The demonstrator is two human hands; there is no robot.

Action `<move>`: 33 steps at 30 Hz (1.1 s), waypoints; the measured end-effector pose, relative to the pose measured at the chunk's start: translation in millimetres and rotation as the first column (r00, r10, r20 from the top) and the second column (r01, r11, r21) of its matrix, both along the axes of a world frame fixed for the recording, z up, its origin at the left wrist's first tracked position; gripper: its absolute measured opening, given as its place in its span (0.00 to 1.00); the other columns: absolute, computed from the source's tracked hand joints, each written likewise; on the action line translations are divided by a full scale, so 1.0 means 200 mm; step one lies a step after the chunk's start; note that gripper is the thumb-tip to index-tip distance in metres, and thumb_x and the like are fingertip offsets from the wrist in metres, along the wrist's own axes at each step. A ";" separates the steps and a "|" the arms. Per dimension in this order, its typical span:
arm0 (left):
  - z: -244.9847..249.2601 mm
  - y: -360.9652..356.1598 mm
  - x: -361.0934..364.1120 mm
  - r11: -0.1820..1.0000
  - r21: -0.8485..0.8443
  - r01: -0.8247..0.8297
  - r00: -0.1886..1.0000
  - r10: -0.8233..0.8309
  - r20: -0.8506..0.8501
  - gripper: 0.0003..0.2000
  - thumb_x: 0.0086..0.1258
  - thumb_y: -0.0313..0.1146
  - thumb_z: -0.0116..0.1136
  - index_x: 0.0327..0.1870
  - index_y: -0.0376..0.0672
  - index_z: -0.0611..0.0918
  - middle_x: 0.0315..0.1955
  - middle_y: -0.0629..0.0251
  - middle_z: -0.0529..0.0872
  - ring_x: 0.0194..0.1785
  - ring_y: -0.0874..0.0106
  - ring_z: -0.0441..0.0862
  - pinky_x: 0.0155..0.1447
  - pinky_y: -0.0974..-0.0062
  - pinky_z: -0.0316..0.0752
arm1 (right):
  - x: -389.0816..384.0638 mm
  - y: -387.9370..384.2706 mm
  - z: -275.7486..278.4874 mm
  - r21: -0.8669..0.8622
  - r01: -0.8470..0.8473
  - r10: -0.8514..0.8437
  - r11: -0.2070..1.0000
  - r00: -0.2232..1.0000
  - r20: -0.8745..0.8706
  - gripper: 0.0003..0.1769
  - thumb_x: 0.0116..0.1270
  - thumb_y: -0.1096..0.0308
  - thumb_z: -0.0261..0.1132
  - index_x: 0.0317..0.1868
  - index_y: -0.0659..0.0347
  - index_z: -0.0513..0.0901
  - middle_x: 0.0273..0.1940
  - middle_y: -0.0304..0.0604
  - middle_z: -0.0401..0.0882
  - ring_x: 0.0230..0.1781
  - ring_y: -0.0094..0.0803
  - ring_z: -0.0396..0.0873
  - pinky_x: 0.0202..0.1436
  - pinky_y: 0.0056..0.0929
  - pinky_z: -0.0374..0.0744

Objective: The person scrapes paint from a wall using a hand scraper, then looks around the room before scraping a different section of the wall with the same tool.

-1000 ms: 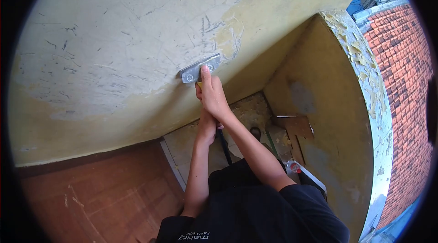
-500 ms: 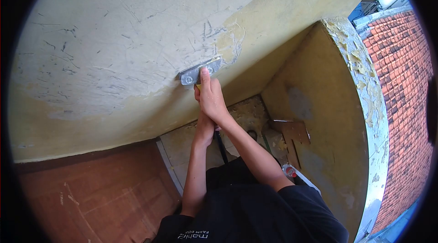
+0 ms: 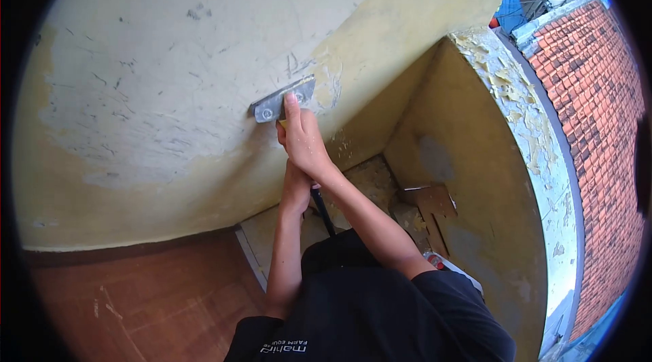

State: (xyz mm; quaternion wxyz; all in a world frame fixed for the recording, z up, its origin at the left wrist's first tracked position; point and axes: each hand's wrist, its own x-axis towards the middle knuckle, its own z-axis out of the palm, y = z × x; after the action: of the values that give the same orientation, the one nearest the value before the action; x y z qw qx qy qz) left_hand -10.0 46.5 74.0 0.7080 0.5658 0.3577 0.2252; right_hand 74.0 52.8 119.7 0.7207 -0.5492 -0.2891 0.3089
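Observation:
A wide metal scraper blade (image 3: 263, 110) lies against the scratched, peeling wall (image 3: 136, 43). Its long black handle (image 3: 322, 212) comes out below my hands, toward my body. Up near the blade, my right hand (image 3: 303, 141) is closed around the scraper, its thumb stretched along the metal. Just beneath, my left hand (image 3: 297, 189) is wrapped round the handle, its fingers mostly hidden by my right wrist. Small pale flakes (image 3: 346, 146) hang in the air right of my right hand.
A low side wall (image 3: 489, 158) with a flaking top edge (image 3: 519, 104) stands at right, with a tiled roof (image 3: 584, 90) beyond. Brown board pieces (image 3: 435, 202) lean in the corner. A reddish-brown surface (image 3: 156, 301) lies at lower left.
The scraper blade has moved up the wall, both hands moving with it. Flakes now show beside my right hand. The view has tilted slightly.

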 end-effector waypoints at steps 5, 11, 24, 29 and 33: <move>-0.08 -0.03 -0.01 0.997 -0.067 -0.034 0.999 0.032 -0.028 0.14 0.77 0.45 0.45 0.36 0.45 0.72 0.20 0.78 0.67 0.18 0.85 0.61 0.20 0.81 0.53 | 0.00 -0.04 -0.04 -0.030 -0.041 0.039 0.999 0.998 -0.050 0.39 0.81 0.44 0.37 0.14 0.62 0.63 0.13 0.37 0.61 0.15 0.26 0.62 0.21 0.33 0.64; -0.18 -0.10 -0.03 0.987 -0.147 -0.065 0.998 0.063 -0.019 0.15 0.79 0.48 0.43 0.39 0.46 0.72 0.20 0.79 0.67 0.17 0.86 0.60 0.20 0.81 0.52 | -0.01 -0.08 -0.16 -0.052 -0.037 0.034 0.998 0.997 -0.067 0.40 0.80 0.41 0.37 0.13 0.61 0.64 0.11 0.34 0.59 0.12 0.24 0.59 0.19 0.28 0.62; -0.25 -0.19 -0.02 0.972 -0.221 -0.073 0.996 0.058 -0.072 0.14 0.81 0.48 0.39 0.54 0.49 0.69 0.24 0.78 0.69 0.17 0.86 0.61 0.21 0.83 0.54 | -0.01 -0.13 -0.30 -0.139 -0.061 0.051 0.988 0.996 -0.078 0.42 0.79 0.38 0.37 0.14 0.62 0.66 0.11 0.35 0.61 0.13 0.25 0.63 0.20 0.29 0.64; -0.30 -0.16 -0.02 0.965 -0.250 -0.078 0.997 0.069 -0.045 0.14 0.81 0.49 0.38 0.47 0.49 0.70 0.21 0.78 0.68 0.17 0.85 0.62 0.21 0.82 0.55 | 0.02 -0.11 -0.30 -0.122 -0.089 0.080 0.989 0.994 -0.074 0.42 0.79 0.39 0.37 0.13 0.62 0.66 0.11 0.35 0.61 0.13 0.25 0.63 0.20 0.29 0.64; -0.29 -0.16 -0.01 0.965 -0.246 -0.094 0.995 0.082 -0.060 0.14 0.81 0.49 0.39 0.49 0.48 0.70 0.22 0.78 0.69 0.17 0.85 0.63 0.21 0.82 0.56 | 0.03 -0.09 -0.30 -0.129 -0.077 0.068 0.989 0.995 -0.067 0.42 0.79 0.40 0.36 0.13 0.62 0.66 0.11 0.35 0.61 0.13 0.26 0.63 0.20 0.30 0.64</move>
State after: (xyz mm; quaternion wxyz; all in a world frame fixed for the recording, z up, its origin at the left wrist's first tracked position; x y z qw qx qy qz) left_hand -11.4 15.3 15.9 0.7536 0.4616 0.4250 0.1958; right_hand 79.6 34.7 59.7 0.6799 -0.5747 -0.2654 0.3701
